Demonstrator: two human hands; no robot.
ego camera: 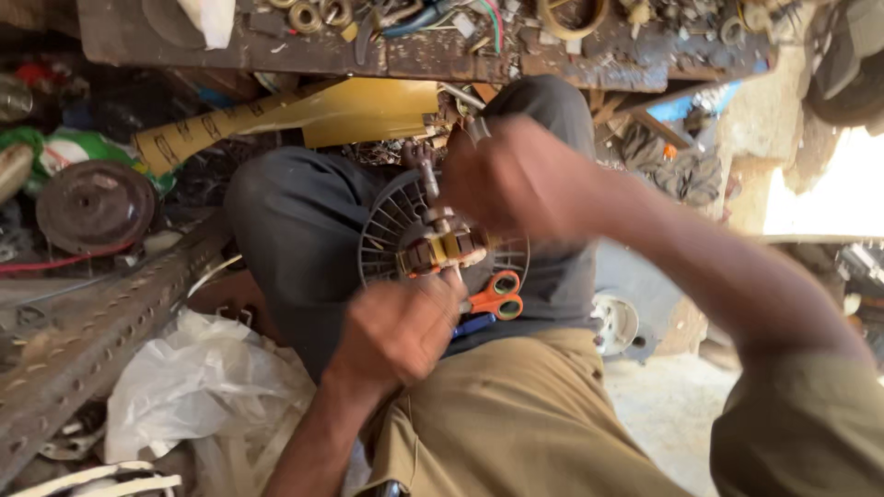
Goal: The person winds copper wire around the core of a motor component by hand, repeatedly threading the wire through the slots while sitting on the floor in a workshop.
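While gripped: yellow-banded motor coil (440,247).

Orange-handled scissors (494,294) lie at centre. A yellow tapered panel (304,118) is at eleven o'clock, a rusty disc (95,205) at nine, crumpled white plastic (203,387) at seven, a cluttered wooden surface (184,41) at twelve.

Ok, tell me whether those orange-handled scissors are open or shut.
Cannot tell: only the orange loop handles of the scissors show, lying on the lap; the blades are hidden under the left hand.

cluttered bench (166,41) ahead, scissors (495,296) below
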